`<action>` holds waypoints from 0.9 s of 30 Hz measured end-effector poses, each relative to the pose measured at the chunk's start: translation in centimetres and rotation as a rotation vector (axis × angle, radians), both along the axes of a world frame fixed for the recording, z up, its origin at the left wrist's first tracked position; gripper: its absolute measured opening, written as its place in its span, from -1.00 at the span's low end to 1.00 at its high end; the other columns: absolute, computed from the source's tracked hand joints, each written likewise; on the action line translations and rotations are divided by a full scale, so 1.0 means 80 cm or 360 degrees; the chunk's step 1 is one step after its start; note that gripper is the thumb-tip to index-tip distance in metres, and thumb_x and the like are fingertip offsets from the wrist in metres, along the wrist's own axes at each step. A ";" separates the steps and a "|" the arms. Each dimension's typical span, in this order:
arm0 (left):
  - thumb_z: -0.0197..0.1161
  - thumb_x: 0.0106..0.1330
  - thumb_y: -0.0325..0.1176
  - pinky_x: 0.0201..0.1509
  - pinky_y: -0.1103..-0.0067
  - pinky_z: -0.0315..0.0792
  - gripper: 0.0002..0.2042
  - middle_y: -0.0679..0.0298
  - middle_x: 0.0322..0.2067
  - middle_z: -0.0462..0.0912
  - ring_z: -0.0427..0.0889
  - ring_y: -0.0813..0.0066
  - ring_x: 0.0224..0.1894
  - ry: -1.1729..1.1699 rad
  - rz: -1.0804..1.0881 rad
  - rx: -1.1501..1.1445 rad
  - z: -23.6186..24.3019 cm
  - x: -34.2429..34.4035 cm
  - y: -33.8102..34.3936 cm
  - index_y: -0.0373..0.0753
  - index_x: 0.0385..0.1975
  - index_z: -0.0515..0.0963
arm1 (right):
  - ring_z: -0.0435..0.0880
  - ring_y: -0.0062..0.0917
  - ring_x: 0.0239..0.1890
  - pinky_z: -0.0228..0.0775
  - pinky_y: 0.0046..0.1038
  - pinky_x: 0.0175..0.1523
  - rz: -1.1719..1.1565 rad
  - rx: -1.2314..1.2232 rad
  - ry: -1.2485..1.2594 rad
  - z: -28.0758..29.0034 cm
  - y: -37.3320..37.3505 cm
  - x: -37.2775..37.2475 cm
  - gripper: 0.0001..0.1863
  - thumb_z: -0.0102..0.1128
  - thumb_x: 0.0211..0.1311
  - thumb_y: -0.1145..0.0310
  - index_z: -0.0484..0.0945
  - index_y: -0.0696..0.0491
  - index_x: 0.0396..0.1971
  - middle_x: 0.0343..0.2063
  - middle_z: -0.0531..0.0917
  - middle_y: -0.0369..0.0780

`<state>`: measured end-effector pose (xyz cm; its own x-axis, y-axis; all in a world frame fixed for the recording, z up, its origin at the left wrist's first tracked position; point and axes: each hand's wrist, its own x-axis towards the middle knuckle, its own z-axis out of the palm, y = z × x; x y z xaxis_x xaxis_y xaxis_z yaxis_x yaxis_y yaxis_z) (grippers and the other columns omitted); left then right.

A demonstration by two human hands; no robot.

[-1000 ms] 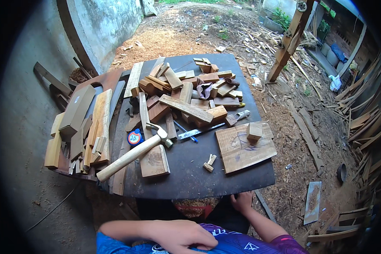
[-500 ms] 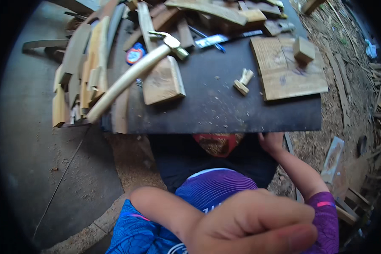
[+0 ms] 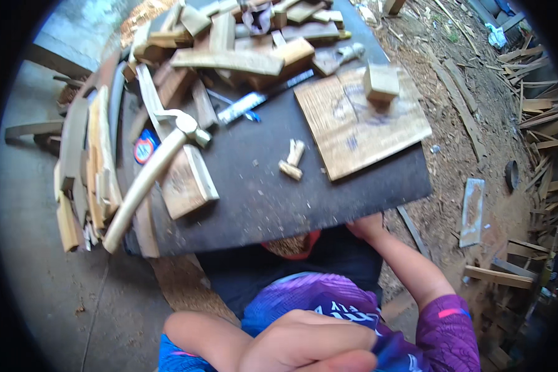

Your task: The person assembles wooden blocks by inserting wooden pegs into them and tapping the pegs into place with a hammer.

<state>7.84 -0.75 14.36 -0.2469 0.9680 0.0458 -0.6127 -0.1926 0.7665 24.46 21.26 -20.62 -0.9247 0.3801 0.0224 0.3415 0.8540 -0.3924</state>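
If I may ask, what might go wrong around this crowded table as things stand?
The metal claw hammer with a pale wooden handle slants to the left edge of the dark tabletop; a bump might knock it off. The small pale wooden cube on the flat brown wooden board could slide if that tips. The jumbled brown wooden offcuts overlap and may shift.

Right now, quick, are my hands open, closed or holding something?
Left hand: curled closed before the shirt, nothing visible in it.
Right hand: fingers hidden at the near edge of the table; open or closed cannot be told.
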 end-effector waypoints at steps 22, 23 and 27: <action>0.49 0.18 -0.04 0.12 0.26 0.58 -0.44 -0.03 -0.07 0.75 0.74 0.04 -0.01 0.2589 0.1254 -0.1787 -0.144 -0.319 0.119 -0.36 0.05 0.66 | 0.63 -0.03 0.11 0.38 0.02 0.24 -0.0083 -0.0015 -0.0023 0.023 0.001 -0.025 -0.62 0.27 0.14 0.14 0.72 -0.01 -0.07 -0.01 0.72 -0.07; 0.49 0.18 -0.04 0.12 0.26 0.58 -0.44 -0.03 -0.07 0.75 0.74 0.04 -0.01 0.2586 0.1246 -0.1786 -0.141 -0.317 0.119 -0.36 0.05 0.66 | 0.63 -0.03 0.11 0.38 0.02 0.24 -0.0087 -0.0017 -0.0030 0.024 0.001 -0.022 -0.62 0.27 0.14 0.14 0.72 -0.01 -0.07 -0.01 0.72 -0.07; 0.51 0.17 -0.15 0.10 0.32 0.59 -0.51 -0.03 -0.13 0.76 0.76 0.09 -0.06 0.2514 0.1292 -0.1600 -0.130 -0.304 0.095 -0.37 0.00 0.69 | 0.64 -0.04 0.10 0.39 0.02 0.23 -0.0106 -0.0024 -0.0071 0.029 0.001 -0.019 -0.62 0.28 0.14 0.15 0.72 -0.01 -0.08 -0.02 0.72 -0.07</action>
<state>-16.50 6.87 3.96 -0.8361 0.4942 0.2383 0.5473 0.7210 0.4249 22.95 21.31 -18.29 -0.8974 0.4405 -0.0246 0.4146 0.8231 -0.3881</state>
